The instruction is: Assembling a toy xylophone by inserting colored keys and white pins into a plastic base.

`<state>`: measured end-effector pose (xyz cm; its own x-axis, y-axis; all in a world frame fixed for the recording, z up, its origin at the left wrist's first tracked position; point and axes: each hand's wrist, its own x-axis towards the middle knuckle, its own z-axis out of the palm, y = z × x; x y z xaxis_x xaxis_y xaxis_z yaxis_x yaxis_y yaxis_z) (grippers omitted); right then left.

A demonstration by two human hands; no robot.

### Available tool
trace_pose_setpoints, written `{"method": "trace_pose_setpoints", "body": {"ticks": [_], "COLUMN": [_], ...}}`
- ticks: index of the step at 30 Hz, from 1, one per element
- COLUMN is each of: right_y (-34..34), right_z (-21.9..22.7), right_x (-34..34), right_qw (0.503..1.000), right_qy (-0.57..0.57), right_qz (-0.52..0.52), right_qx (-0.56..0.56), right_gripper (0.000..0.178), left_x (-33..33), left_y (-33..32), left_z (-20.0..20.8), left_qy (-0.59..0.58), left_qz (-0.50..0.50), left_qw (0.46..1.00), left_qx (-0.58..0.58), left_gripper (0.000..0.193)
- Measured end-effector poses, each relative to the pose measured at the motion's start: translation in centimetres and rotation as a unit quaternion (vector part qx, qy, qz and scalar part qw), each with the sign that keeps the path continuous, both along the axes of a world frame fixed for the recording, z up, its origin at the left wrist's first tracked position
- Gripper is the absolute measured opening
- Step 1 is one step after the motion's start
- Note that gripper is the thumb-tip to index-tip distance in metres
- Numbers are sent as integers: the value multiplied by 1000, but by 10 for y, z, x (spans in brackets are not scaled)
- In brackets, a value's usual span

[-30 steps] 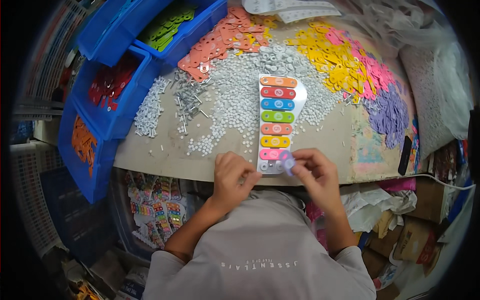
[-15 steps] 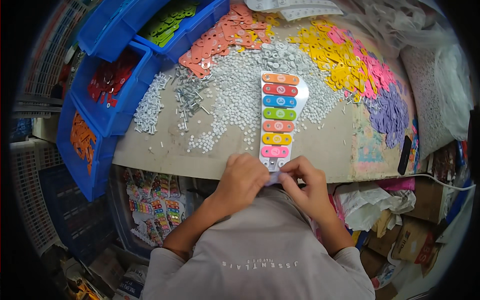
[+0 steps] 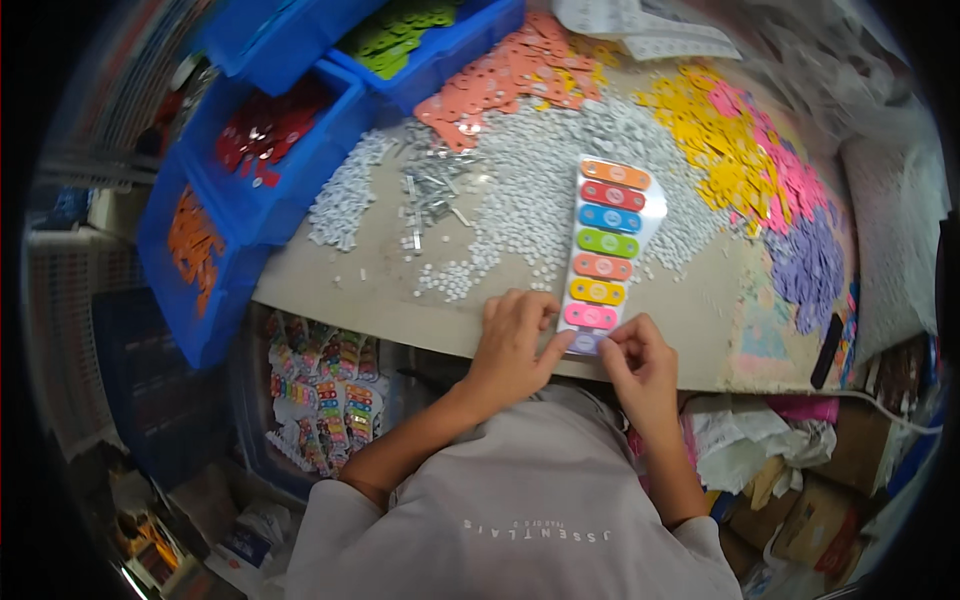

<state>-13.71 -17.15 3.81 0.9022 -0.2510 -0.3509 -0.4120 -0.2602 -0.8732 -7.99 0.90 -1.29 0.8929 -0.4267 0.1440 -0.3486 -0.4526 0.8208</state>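
A white toy xylophone base (image 3: 648, 213) lies on the table with its near end toward me. Coloured bars run down it: orange, red, blue, green, coral, yellow and a pink bar (image 3: 590, 316). Nearest me, a purple bar (image 3: 586, 342) lies across the narrow end. My left hand (image 3: 512, 345) rests at its left side, thumb tip on the purple bar's end and index finger held apart from the thumb. My right hand (image 3: 643, 362) has thumb and forefinger closed at the bar's right end. What lies under those fingertips is hidden.
White caps (image 3: 530, 200) and metal pins (image 3: 435, 180) are heaped beyond the base. Loose yellow bars (image 3: 715, 140), pink bars (image 3: 795, 170) and purple bars (image 3: 805, 270) lie right. Blue bins (image 3: 215, 310) stand left. Below the table edge, a clear tub (image 3: 250, 440) holds finished-looking xylophones.
The purple bar, earlier mostly hidden between my hands at the table edge, now lies across the base's near end. My hands have spread apart. The whole view has shifted and tilted.
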Motion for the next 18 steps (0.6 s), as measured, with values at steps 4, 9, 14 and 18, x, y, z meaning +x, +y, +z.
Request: {"method": "trace_pose_setpoints", "body": {"ticks": [4,9,14,18], "right_y": [-13,-29,-36,-35], "right_z": [-16,-28,-33,-44], "right_x": [-3,-5,-13,-11], "right_qw": [999,991,984,990], "right_qy": [-3,12,-3,-10], "right_qz": [-13,17,-56,-19], "right_qx": [42,133,167,142], "right_gripper": [16,18,18,15], "left_x": [2,6,54,82], "left_y": [-5,5,79,145], "left_z": [3,1,1,2], "left_qy": [6,3,-145,-212], "left_qz": [-1,10,222,296], "left_qw": [1000,999,963,905], "left_qx": [-26,-42,50,222], "left_gripper": [34,37,10,8]}}
